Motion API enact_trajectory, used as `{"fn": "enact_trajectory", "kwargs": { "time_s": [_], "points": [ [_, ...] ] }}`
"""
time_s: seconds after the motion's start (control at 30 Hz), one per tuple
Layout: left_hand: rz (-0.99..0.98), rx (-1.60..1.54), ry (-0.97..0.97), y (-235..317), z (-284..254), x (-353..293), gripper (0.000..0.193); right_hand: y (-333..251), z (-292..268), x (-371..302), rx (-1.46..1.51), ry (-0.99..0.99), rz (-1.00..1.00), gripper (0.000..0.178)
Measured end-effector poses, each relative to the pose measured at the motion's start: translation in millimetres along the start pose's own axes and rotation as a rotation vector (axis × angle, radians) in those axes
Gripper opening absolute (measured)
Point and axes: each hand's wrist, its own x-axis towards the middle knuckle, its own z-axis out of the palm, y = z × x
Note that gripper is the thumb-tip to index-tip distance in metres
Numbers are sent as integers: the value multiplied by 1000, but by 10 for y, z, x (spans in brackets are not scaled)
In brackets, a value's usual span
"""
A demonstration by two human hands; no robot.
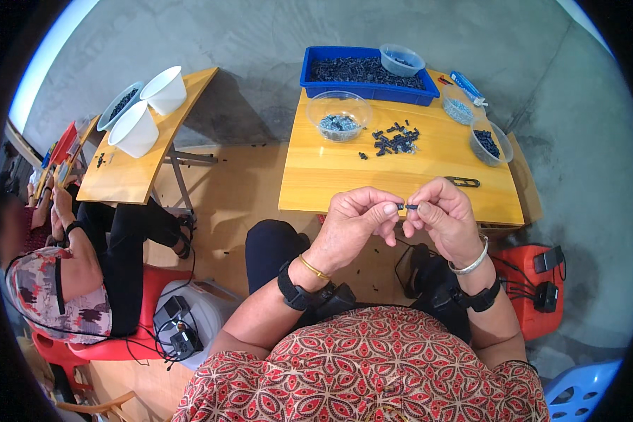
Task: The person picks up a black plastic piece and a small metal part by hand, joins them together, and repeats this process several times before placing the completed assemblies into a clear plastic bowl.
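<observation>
My left hand (pixel 359 221) and my right hand (pixel 446 218) meet just past the table's near edge, fingertips almost touching. Pinched in my left fingers is a small black cylindrical piece (pixel 401 206). Another small dark piece (pixel 412 207) sits between my right thumb and forefinger, facing the first across a narrow gap; whether they are joined I cannot tell. Beyond my hands lies a loose pile of black pieces (pixel 395 143) on the yellow table (pixel 316 176). A flat black slotted tool (pixel 463 181) rests by my right hand.
A blue tray (pixel 369 90) of black pieces stands at the back. Clear bowls (pixel 337 105) of small parts sit left of the pile, and a bowl of black pieces (pixel 487 144) sits right. At left, a seated person (pixel 77 281) works beside another table (pixel 119 179) with white tubs (pixel 135 132).
</observation>
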Motion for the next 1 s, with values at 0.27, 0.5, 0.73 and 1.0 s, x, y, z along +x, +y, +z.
{"fn": "enact_trajectory", "kwargs": {
  "time_s": [0.27,0.5,0.73,1.0],
  "points": [
    [49,35,18,-19,35,7,13,18,39,-18,67,66,47,4],
    [153,174,69,-48,62,-5,12,22,69,-34,114,88,70,4],
    [408,472,111,-87,89,-21,12,24,137,-53,201,148,152,2],
    [305,330,95,-95,133,-58,9,118,116,-83,-82,148,11,3]
  ]
}}
